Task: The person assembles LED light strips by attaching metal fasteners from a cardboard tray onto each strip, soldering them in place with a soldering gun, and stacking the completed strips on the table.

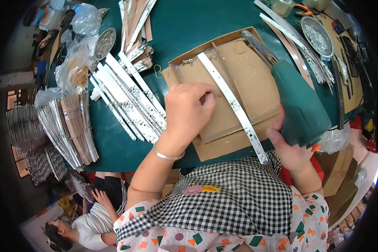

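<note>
My left hand (189,110) is closed in a pinch above a cardboard tray (252,71); whatever it may hold is hidden. Across the tray lies a narrow white LED strip (229,96) dotted with small components, its near end reaching over the tray's edge toward my apron. On the right, my right hand (293,154) grips the lower end of a green handheld power tool (300,98), blurred by motion. The tool's grey metallic front end (258,47) points away over the tray's far right corner. Tiny loose bits lie along the tray's far side.
White LED strips (128,101) lie piled left of the tray, with more strips (298,46) at the right. Bowls of small metal parts stand at the far left (105,43) and far right (317,35). Another person (86,227) sits at lower left.
</note>
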`<state>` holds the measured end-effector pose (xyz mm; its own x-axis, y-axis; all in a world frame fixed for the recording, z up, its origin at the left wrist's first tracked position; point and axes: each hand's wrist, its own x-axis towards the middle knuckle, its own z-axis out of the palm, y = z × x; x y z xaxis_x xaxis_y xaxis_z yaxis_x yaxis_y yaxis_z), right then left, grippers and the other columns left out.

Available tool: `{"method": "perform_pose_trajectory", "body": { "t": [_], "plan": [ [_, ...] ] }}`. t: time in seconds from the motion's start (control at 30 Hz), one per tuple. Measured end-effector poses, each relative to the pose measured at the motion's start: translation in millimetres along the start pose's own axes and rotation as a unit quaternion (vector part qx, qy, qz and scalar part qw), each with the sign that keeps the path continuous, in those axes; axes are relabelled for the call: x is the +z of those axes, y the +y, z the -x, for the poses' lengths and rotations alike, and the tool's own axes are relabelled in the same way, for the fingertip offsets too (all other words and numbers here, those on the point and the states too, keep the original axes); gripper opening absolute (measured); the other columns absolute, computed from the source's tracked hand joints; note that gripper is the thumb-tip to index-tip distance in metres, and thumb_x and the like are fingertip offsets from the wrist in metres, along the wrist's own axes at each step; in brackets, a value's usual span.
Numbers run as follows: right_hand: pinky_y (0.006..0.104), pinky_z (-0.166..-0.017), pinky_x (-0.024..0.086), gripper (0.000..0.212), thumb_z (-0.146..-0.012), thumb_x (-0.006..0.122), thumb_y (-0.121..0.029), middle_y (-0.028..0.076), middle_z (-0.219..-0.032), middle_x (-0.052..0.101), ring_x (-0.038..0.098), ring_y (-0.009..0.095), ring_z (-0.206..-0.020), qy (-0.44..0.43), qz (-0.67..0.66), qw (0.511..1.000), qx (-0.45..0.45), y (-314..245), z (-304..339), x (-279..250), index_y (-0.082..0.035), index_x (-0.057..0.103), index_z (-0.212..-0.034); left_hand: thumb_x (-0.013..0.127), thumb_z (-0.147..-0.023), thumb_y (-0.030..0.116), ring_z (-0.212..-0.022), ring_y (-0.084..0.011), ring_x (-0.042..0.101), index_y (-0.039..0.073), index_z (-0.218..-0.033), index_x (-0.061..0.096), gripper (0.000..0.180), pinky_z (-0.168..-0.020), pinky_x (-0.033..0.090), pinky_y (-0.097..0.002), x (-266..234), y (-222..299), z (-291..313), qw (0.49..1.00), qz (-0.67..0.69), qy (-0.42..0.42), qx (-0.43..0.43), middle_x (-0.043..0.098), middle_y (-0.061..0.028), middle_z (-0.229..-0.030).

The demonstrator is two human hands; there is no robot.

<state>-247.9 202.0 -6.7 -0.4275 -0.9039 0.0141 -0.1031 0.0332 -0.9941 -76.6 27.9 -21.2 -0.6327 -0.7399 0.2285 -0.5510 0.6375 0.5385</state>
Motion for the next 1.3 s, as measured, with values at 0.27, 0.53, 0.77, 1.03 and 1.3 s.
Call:
{"method": "perform_pose_trajectory", "body": {
  "t": [0.27,0.53,0.77,1.03,1.3],
  "plan": [
    [0.0255,-0.075,0.05,0.028,-0.075,0.073,0.003,0.007,-0.097,0.066,0.063,0.012,-0.085,-0.042,-0.111,0.993,0.021,4.7,-24.3,18.1,0.0,0.061,-0.1,0.068,-0.075,-0.011,-0.079,-0.0128,0.067,-0.006,-0.1,0.062,0.026,-0.072,0.054,-0.0215,-15.7,31.5,10.9,0.802,0.553,-0.117,-0.193,0.07,-0.0119,-0.091],
    [0.0246,-0.072,0.052,0.027,-0.08,0.069,0.005,0.007,-0.092,0.065,0.062,0.011,-0.081,-0.033,-0.049,0.996,-0.062,7.7,-28.7,22.2,0.001,0.06,-0.105,0.068,-0.079,-0.009,-0.085,-0.0164,0.068,-0.006,-0.092,0.064,0.014,-0.079,0.056,-0.0277,-4.7,37.0,19.9,0.75,0.608,-0.148,-0.213,0.069,-0.0123,-0.092],
    [0.0272,-0.075,0.053,0.041,-0.073,0.077,-0.003,0.009,-0.096,0.068,0.067,0.015,-0.086,-0.053,0.043,0.997,-0.037,14.9,-23.9,16.0,0.002,0.059,-0.11,0.068,-0.08,-0.009,-0.079,-0.015,0.068,-0.007,-0.091,0.066,0.012,-0.075,0.056,-0.0257,-0.6,28.1,24.1,0.717,0.631,-0.175,-0.24,0.069,-0.0125,-0.088],
    [0.0278,-0.073,0.053,0.049,-0.075,0.075,0.005,0.007,-0.092,0.063,0.061,0.014,-0.082,0.021,-0.089,0.996,0.009,13.9,-17.8,5.6,0.001,0.052,-0.118,0.071,-0.078,-0.003,-0.067,-0.0073,0.061,-0.005,-0.085,0.069,0.008,-0.064,0.05,-0.0209,7.0,15.7,13.1,0.932,0.31,-0.075,-0.174,0.069,-0.0058,-0.078],
    [0.0274,-0.075,0.055,0.032,-0.076,0.073,0.008,0.008,-0.092,0.065,0.063,0.014,-0.082,0.044,-0.095,0.994,-0.004,7.1,-11.3,-10.4,0.004,0.06,-0.105,0.074,-0.072,0.005,-0.064,-0.0137,0.068,0.002,-0.079,0.072,0.008,-0.06,0.052,-0.0234,22.8,11.9,13.8,0.99,0.124,-0.007,-0.066,0.071,-0.0088,-0.073]
  ]
}}
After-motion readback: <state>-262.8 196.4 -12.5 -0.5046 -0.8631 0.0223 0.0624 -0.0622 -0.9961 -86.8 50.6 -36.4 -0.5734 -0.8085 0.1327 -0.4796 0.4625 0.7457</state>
